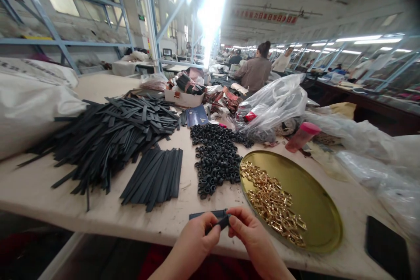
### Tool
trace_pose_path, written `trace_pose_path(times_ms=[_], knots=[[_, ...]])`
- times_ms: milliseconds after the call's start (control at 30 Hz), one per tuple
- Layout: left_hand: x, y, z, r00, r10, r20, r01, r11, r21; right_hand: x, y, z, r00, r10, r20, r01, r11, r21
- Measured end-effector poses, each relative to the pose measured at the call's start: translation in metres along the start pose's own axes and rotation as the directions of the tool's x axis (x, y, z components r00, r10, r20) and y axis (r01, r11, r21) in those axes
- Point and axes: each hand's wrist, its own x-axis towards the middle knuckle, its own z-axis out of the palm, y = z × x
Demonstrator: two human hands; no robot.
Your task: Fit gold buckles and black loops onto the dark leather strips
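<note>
At the table's front edge my left hand [198,236] is closed on a dark strip [218,224]. The fingertips of my right hand [246,227] pinch the strip's other end. Another dark strip [205,215] lies flat just behind my fingers. Beyond my hands is a pile of small black loops [215,162]. A row of flat black strips [155,177] lies to the left, with a large heap of black strips [121,135] behind it. To the right, a round golden tray [305,188] holds many gold metal buckles [272,199].
A red-capped container [302,136] and a clear plastic bag [275,103] lie behind the tray. A black flat object [387,245] is at the right edge. Farther back are a cardboard box [184,98], a white sack [33,100] and a person in brown [255,72].
</note>
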Motion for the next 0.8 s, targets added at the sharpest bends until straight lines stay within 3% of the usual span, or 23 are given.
trace_pose_path(times_ms=[167,333,500,700,800], knots=[[-0.011,0.012,-0.006,0.993,-0.077,0.094,0.068,0.993,0.097,-0.014,-0.002,-0.004,0.998,0.038,0.056,-0.037,0.999,-0.032],[-0.017,0.014,0.003,0.999,0.021,0.034,-0.026,0.988,0.153,-0.021,0.002,-0.002,0.998,0.059,0.006,-0.059,0.998,0.012],[-0.021,0.008,0.01,0.997,0.049,0.053,-0.053,0.996,0.076,-0.024,0.015,0.004,0.992,0.105,0.067,-0.108,0.993,0.043],[-0.026,0.012,0.001,0.993,0.09,0.075,-0.087,0.995,-0.05,-0.025,0.015,0.007,0.998,0.004,-0.059,-0.002,1.0,0.028],[-0.023,0.01,0.001,0.997,0.067,0.046,-0.062,0.992,-0.111,-0.028,0.011,0.01,0.999,0.03,-0.011,-0.029,0.993,0.114]])
